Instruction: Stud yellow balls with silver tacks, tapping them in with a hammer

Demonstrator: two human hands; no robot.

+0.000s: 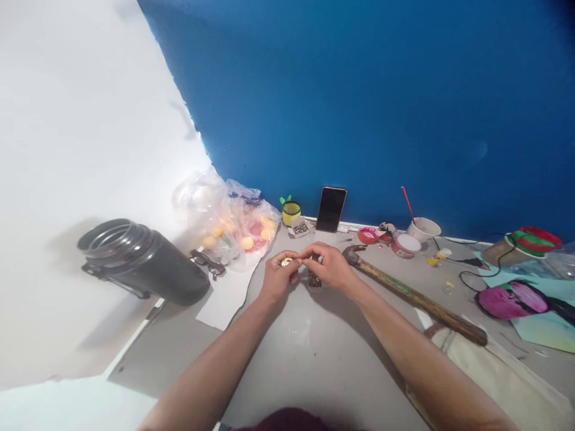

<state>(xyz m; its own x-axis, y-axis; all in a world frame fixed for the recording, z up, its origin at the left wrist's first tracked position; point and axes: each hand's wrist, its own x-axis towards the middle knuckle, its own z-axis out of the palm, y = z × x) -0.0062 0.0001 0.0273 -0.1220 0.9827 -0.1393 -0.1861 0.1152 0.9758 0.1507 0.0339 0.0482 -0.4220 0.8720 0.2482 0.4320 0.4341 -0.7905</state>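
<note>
Over the middle of the table, my left hand [279, 275] is closed around a small round object [286, 261] with yellow and shiny whitish parts; its kind is not clear. My right hand [327, 264] meets it from the other side, thumb and fingers pinched together at the object's edge. Whatever sits in that pinch is too small to make out. Partly under my right hand lies a small open box [315, 280] of dark, shiny little pieces. A similar small box [299, 227] with metallic pieces stands farther back, beside a yellow cup-like container [291, 213].
A claw hammer [417, 294] lies right of my hands, its handle over a pale cloth [498, 371]. A phone [331, 209] leans on the blue wall. Left are a dark flask [148, 263], glasses [208, 263] and plastic bags [229, 218]. A white cup [424, 229] stands back right.
</note>
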